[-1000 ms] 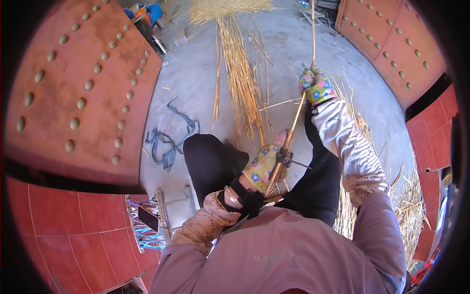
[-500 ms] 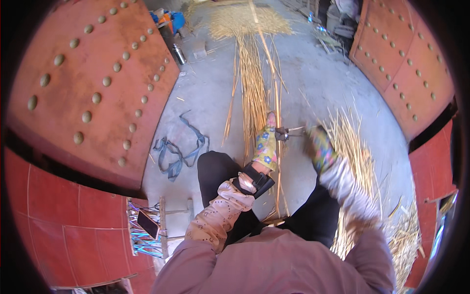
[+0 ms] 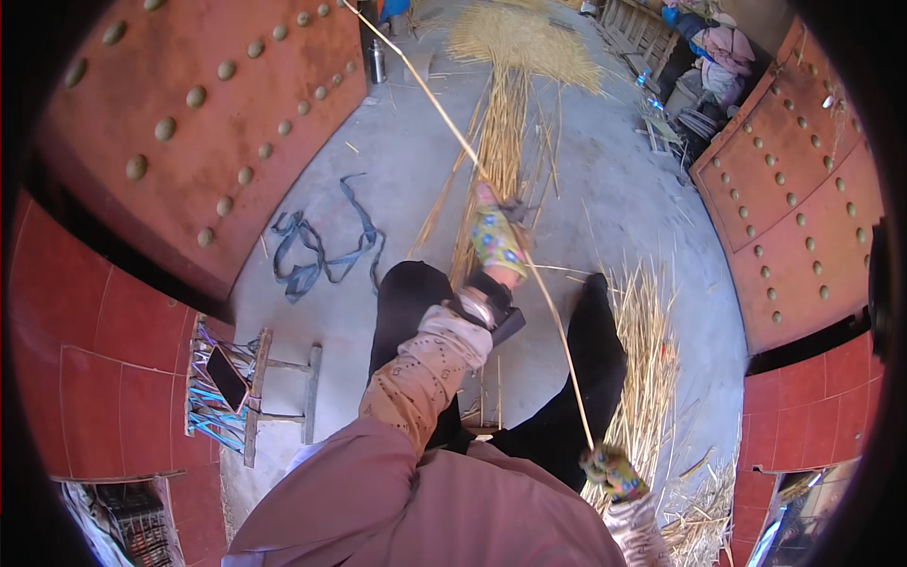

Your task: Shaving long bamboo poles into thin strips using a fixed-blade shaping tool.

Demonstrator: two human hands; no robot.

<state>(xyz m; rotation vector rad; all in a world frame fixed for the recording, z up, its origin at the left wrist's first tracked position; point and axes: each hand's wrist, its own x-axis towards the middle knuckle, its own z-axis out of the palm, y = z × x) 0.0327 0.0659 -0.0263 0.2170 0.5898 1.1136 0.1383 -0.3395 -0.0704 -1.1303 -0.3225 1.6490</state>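
Note:
A long, thin reed stalk (image 3: 427, 93) slants from the upper left down to the lower right, between my knees. My left hand (image 3: 497, 236), in a yellow-green floral glove, is closed around its middle. Beside those fingers sits a small dark piece (image 3: 515, 210), too blurred to name, touching the stalk. My right hand (image 3: 616, 474), gloved alike, is low by my right thigh, closed on the stalk's lower end. Beyond my left hand lies a bundle of straw-coloured stalks (image 3: 503, 132) on the floor.
Loose stalks (image 3: 647, 369) lie along my right leg. A tangled blue-grey strap (image 3: 307, 265) is on the floor to the left, near a small stool (image 3: 253, 397) bearing a phone (image 3: 228, 378). Studded red doors (image 3: 189, 123) flank both sides; a metal flask (image 3: 378, 61) stands by the left one.
My right hand has come down and back from beside my left hand to the stalk's lower end. The stalk has swung from near upright to a slant. The whole view has shifted.

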